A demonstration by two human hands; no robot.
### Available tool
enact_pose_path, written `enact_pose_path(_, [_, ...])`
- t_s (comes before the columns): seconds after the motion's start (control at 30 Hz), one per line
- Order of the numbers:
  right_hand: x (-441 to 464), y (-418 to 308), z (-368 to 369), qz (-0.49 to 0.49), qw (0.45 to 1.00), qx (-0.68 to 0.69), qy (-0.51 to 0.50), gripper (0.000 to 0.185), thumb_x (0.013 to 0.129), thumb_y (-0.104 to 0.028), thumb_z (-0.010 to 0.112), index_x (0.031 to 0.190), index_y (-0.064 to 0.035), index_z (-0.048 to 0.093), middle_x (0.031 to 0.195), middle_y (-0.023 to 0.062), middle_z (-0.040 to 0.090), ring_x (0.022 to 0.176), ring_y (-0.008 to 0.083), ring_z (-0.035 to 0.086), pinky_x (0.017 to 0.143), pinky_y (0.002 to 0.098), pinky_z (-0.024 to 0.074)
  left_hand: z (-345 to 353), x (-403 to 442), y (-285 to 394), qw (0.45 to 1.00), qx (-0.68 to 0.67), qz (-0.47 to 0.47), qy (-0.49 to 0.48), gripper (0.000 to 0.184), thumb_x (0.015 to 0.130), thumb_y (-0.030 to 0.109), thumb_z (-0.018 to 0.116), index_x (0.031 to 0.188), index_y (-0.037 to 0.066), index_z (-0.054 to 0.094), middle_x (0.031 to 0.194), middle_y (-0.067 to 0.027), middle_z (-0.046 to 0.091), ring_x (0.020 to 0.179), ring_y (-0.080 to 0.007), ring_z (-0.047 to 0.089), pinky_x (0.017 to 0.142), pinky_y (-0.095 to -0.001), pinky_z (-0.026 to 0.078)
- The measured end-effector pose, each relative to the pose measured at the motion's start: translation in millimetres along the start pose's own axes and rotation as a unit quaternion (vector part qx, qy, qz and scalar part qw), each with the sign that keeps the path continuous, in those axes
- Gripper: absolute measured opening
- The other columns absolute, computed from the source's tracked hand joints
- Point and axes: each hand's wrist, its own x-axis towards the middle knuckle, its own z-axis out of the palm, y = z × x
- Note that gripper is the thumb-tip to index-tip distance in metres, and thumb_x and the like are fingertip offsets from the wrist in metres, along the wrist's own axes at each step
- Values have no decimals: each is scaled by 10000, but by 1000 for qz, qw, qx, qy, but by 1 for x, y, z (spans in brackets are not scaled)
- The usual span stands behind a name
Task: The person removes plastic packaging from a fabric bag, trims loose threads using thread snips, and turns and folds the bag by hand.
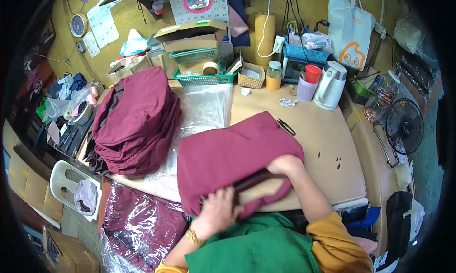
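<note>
A maroon cloth bag point(228, 149) lies on the tan table in front of me, its opening and a looped strap point(268, 197) towards my body. My left hand point(218, 211) rests at the near left edge of the opening, fingers bent on the cloth and somewhat blurred. At the right end of the opening is my right hand point(285, 166), its fingertips hidden at the cloth edge. Black thread snips point(286, 127) lie just beyond the bag's right side. Left of the bag stands a tall pile of folded maroon bags point(135, 121).
Clear plastic sheets point(204, 107) lie behind the bag. Plastic-wrapped maroon cloth point(137, 225) is at the lower left. A kettle point(331, 85), red cup point(312, 73), jar point(274, 76) and green basket point(204, 78) line the back. A fan point(404, 126) stands at right.
</note>
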Motion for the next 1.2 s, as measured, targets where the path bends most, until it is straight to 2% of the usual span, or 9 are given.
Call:
enact_pose_path(0.13, [-65, -39, -32, -152, 930, 136, -305, 364, 928, -292, 586, 1174, -34, 659, 1178, 189, 661, 1084, 367, 624, 953, 417, 490, -65, -18, -6, 922, -273, 164, -220, 330, 921, 258, 641, 1155, 25, 656, 1035, -195, 683, 968, -364, 660, 894, -422, 506])
enact_pose_path(0.33, [-71, 37, -96, -262, 744, 590, -173, 223, 971, -147, 593, 1102, 25, 650, 1023, 191, 710, 957, 236, 693, 819, 340, 546, -51, 27, -115, 946, -85, -58, 308, 516, 808, 246, 786, 1231, 2, 618, 1127, -173, 671, 1067, -324, 641, 921, -396, 488])
enact_pose_path(0.4, [-25, 73, -76, 37, 889, 446, 103, 149, 938, -109, 645, 1004, 25, 639, 873, 116, 701, 796, 177, 672, 758, 290, 525, -29, 49, -144, 923, -264, -80, 268, 597, 822, 248, 783, 1305, -26, 564, 1215, -196, 639, 1123, -294, 625, 961, -377, 469])
enact_pose_path(0.47, [11, 99, -31, -25, 958, 133, 253, 132, 969, -118, 606, 905, -2, 609, 813, 55, 674, 745, 124, 640, 709, 265, 508, -16, 67, -156, 927, -252, -66, 270, 526, 864, 223, 752, 1287, -41, 585, 1178, -184, 669, 1106, -249, 640, 957, -359, 477])
enact_pose_path(0.57, [49, 127, 14, 54, 891, 444, 78, 143, 985, -139, 588, 920, -16, 618, 807, 31, 665, 730, 92, 626, 700, 243, 502, 3, 87, -168, 891, -367, -85, 253, 211, 946, 183, 677, 914, -25, 689, 768, 7, 658, 735, -70, 581, 696, -242, 474])
enact_pose_path(0.67, [85, 176, 21, 34, 843, 496, 205, 183, 990, -202, 593, 1013, -24, 627, 778, 19, 654, 707, 92, 607, 671, 214, 484, -18, 85, -172, 825, -437, -64, 354, 335, 987, 199, 634, 704, 44, 542, 661, 98, 452, 632, -20, 378, 570, -210, 332])
enact_pose_path(0.93, [86, 85, 17, 7, 799, 601, 22, 159, 950, -160, 653, 1057, -42, 658, 775, -18, 663, 751, 94, 623, 756, 272, 511, -31, 82, -178, 841, -387, -81, 371, 279, 1001, 185, 614, 781, 16, 583, 733, 77, 491, 690, -24, 397, 619, -203, 352])
enact_pose_path(1.0, [84, 80, 26, -119, 920, 356, -115, 110, 926, -123, 677, 968, -23, 691, 794, -23, 673, 755, 66, 597, 751, 260, 500, -25, 75, -189, 847, -383, -116, 350, 274, 999, 178, 615, 780, 17, 583, 737, 73, 487, 696, -28, 398, 625, -208, 363])
enact_pose_path(1.2, [117, 64, -43, -123, 874, 111, 457, 173, 941, -107, 584, 1050, 3, 661, 830, 99, 701, 770, 141, 651, 699, 322, 518, -79, 91, -140, 803, -135, -57, 578, 132, 981, 96, 594, 1008, -32, 612, 918, -68, 602, 836, -123, 542, 748, -241, 456])
